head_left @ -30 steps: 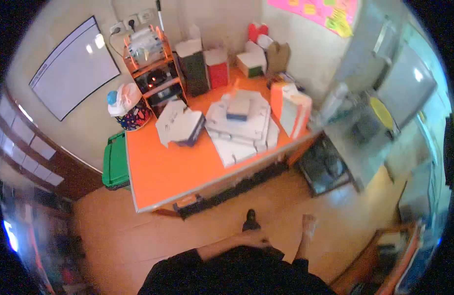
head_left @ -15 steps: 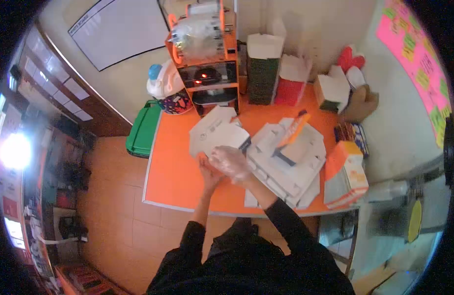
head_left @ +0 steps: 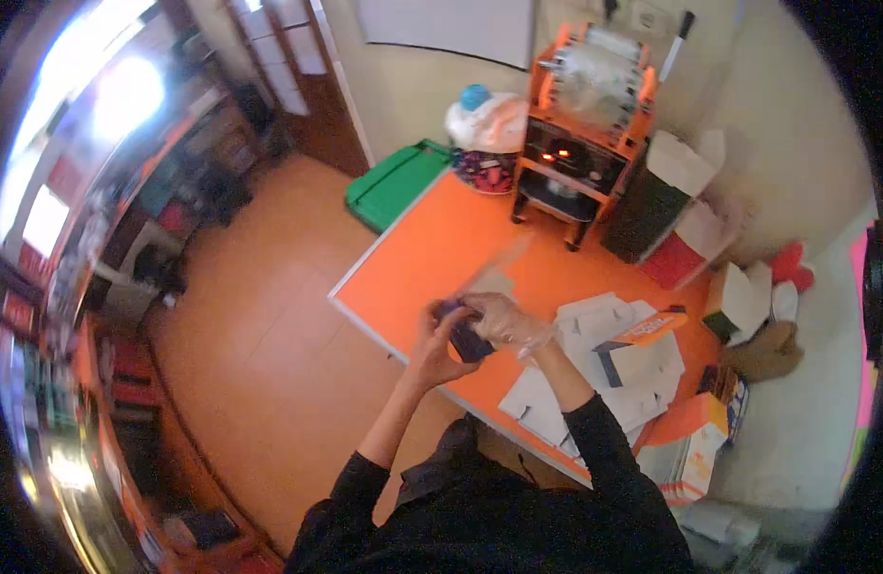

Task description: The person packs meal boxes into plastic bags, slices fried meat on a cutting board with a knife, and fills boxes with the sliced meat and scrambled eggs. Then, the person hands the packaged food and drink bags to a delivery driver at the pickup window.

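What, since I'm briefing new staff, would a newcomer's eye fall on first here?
Probably the bright orange table across the middle. Near its front edge, the left hand and right hand hold a dark box-like thing in their fingers. At its back stands an orange-framed machine, with a green bin beside the table's left edge.

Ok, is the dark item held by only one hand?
No, the left hand and the right hand both have their fingers on the dark item.

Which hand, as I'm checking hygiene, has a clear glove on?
The right hand: it wears a clear plastic glove, while the left hand is bare.
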`<state>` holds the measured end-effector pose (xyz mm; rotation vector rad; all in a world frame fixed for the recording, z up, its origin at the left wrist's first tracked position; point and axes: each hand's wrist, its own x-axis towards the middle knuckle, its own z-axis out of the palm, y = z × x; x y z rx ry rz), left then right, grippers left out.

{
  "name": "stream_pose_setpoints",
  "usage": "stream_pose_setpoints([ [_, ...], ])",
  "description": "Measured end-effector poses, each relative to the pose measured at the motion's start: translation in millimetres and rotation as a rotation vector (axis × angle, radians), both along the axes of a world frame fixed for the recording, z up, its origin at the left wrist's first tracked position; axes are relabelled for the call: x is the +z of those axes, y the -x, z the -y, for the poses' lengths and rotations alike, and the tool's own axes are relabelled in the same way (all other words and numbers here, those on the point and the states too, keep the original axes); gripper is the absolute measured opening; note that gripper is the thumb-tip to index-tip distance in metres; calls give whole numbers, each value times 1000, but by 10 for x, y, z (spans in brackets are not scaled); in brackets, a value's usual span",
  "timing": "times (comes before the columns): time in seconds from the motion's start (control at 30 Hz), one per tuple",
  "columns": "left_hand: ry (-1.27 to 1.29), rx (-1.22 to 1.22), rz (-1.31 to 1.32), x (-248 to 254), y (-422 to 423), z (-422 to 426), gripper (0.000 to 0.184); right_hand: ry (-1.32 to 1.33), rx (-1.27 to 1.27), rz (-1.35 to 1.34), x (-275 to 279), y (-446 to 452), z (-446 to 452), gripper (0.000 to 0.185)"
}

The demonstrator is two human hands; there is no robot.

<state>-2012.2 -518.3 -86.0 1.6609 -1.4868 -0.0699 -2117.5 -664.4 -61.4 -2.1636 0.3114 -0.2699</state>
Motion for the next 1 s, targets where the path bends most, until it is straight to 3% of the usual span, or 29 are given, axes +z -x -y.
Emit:
stream_pose_setpoints([
  [0.07,-97,30,72,88,30,-432,84,65,190,-73,-112,-90,-291,32],
  [0.1,-89,101,165,79,14,-700,85,-419,70,46,-237,-110,-526,29],
  [0.13,-84,170,267,81,-57,-967,86,-678,6,134,-188,-120,-697,29],
  [0.17,34,231,135,-37,-175,-1349,78,-639,-62,170,43,-81,-738,28],
  [0.27,71,804,36,-225,-462,-2823,73,-562,-294,268,819,-17,-608,28],
  [0.3,104,945,58,-284,-456,-3189,72,-530,-376,345,819,-125,-593,28],
  [0.33,138,1084,69,-340,-448,-3551,71,-543,-306,333,818,-334,-823,28],
  [0.37,414,1149,-531,-258,-333,-3780,68,-219,-441,489,815,-529,-1083,30],
  [0.4,731,1115,-1120,-215,-225,-3972,65,-87,-440,608,805,-692,-1449,31],
  [0.47,1203,774,-1502,-342,-107,-4091,57,-64,-176,689,644,-927,-2383,33],
  [0.5,1429,648,-1746,-340,-99,-4123,64,-86,41,640,535,-1016,-2844,34],
  [0.57,1341,460,-1890,-312,36,-4372,79,-99,471,477,291,-1155,-3677,37],
  [0.6,1389,370,-1727,-148,24,-4509,83,-87,637,405,213,-1257,-4024,38],
  [0.63,1429,443,-1750,-141,101,-4796,82,-64,793,340,133,-1349,-4351,40],
  [0.77,1647,545,-1623,-516,283,-6281,80,116,1244,211,-69,-1822,-5640,45],
  [0.87,1784,485,-1492,-476,71,-6837,77,315,1482,176,-169,-2137,-6589,49],
  [0.93,1750,734,-1340,-196,-189,-7043,73,490,1602,196,-217,-2349,-7113,51],
  [1.0,1853,687,-1375,-354,-287,-7485,70,583,1611,153,-182,-2652,-7504,54],
])
